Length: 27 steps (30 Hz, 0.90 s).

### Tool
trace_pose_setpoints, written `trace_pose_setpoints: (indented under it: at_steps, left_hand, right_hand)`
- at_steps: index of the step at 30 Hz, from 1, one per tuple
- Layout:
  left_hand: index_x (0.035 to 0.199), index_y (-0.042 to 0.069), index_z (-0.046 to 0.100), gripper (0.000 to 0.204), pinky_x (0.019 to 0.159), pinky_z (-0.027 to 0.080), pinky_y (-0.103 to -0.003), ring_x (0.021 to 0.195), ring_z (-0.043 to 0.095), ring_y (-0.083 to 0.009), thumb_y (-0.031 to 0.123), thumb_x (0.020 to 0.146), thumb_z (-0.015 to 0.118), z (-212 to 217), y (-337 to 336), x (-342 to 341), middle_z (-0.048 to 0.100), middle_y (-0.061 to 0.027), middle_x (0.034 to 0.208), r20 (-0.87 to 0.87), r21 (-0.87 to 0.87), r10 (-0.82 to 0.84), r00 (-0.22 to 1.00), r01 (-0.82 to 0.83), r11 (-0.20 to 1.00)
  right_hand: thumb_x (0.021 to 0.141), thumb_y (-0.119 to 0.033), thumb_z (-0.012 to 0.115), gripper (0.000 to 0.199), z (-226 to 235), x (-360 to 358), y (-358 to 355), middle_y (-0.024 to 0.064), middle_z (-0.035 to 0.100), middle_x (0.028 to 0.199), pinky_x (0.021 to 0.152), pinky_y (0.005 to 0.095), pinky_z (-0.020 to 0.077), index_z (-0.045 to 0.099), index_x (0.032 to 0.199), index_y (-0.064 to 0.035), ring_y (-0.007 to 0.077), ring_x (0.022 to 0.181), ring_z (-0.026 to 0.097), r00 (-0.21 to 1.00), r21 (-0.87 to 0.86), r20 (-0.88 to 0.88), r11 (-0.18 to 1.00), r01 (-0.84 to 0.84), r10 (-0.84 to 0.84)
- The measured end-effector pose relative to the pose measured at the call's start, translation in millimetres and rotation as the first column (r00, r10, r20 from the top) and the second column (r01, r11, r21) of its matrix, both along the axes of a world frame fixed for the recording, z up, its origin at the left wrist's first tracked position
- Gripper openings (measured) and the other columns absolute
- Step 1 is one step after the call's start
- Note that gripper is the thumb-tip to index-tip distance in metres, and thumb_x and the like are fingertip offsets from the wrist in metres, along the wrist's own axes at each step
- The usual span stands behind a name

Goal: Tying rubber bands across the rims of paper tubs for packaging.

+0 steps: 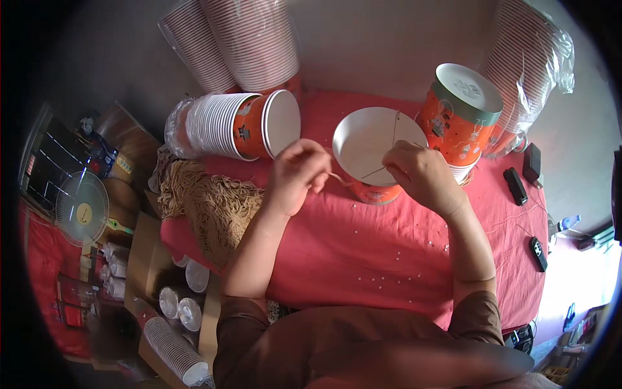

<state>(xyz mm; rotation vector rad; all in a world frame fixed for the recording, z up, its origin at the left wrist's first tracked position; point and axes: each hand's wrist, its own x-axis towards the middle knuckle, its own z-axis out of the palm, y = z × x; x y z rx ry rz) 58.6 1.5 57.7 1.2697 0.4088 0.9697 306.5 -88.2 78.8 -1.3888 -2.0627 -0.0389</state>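
Observation:
An orange paper bucket (368, 193) with a white inside stands upright, mouth up, on the red-covered table, between my hands. My left hand (295, 174) is at its left side, thumb and fingers pinching a short tan cord (341, 179). Over the right part of the rim, my right hand (424, 174) pinches a thin dark cord (394, 133). One stretch of it runs up to the inner far wall; another thin end points down-left from my fingers. A pile of tan cords (210, 204) lies to the left, by my left forearm.
Stacked paper buckets (217, 123) lie sideways at the far left, and an upside-down bucket (463, 120) tops a stack at right. Wrapped tall stacks (249, 42) stand behind. Small white bits dot the red cloth (337, 253). A remote (538, 254) lies near the right edge.

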Motion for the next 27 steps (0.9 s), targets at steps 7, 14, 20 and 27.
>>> trace_pose_setpoints:
  at_steps: [7,14,20,27]
  left_hand:
    - [0.101,-0.002,0.069,0.012,0.058,0.046,-0.02,0.065,0.057,-0.0032,0.005,0.092,0.069,13.3,-17.3,24.3,0.07,-0.0014,0.081,-0.365,0.313,0.206,0.908,-0.088,0.946]
    - [0.101,-0.003,0.069,0.012,0.055,0.045,-0.021,0.063,0.056,-0.0045,0.004,0.092,0.069,3.5,-34.7,28.9,0.069,-0.0028,0.078,-0.402,0.246,0.114,0.909,-0.013,0.969]
    - [0.101,-0.002,0.068,0.011,0.051,0.04,-0.02,0.06,0.052,-0.0031,0.006,0.094,0.067,-8.1,-31.5,29.4,0.066,-0.0014,0.076,-0.306,0.232,0.055,0.95,0.019,0.973]
    - [0.102,-0.001,0.066,0.012,0.05,0.034,-0.018,0.058,0.043,-0.003,0.009,0.097,0.062,-16.4,-13.1,16.7,0.061,-0.0014,0.077,-0.098,-0.078,-0.234,0.967,0.227,0.971]
  right_hand:
    - [0.083,-0.011,0.069,0.009,12.0,-11.1,-9.6,0.0063,0.062,0.086,0.065,0.0407,0.0538,0.065,0.089,-0.0076,0.0277,0.076,0.066,0.986,0.165,0.003,0.973,-0.164,0.166]
    - [0.08,-0.013,0.073,0.014,8.9,-16.6,-5.7,0.0073,0.063,0.087,0.065,0.041,0.0545,0.069,0.092,-0.0075,0.0285,0.076,0.067,0.967,0.22,-0.083,0.951,-0.217,0.24]
    - [0.079,-0.004,0.074,0.015,1.8,-18.6,-1.0,0.0087,0.065,0.095,0.064,0.0391,0.0558,0.069,0.093,-0.0056,0.0293,0.078,0.068,0.974,0.201,-0.141,0.968,-0.149,0.179]
    - [0.079,-0.009,0.073,0.013,5.8,-14.9,0.7,0.0072,0.065,0.087,0.068,0.0414,0.0549,0.067,0.09,-0.0061,0.0292,0.08,0.067,0.952,0.236,-0.117,0.939,-0.249,0.282]
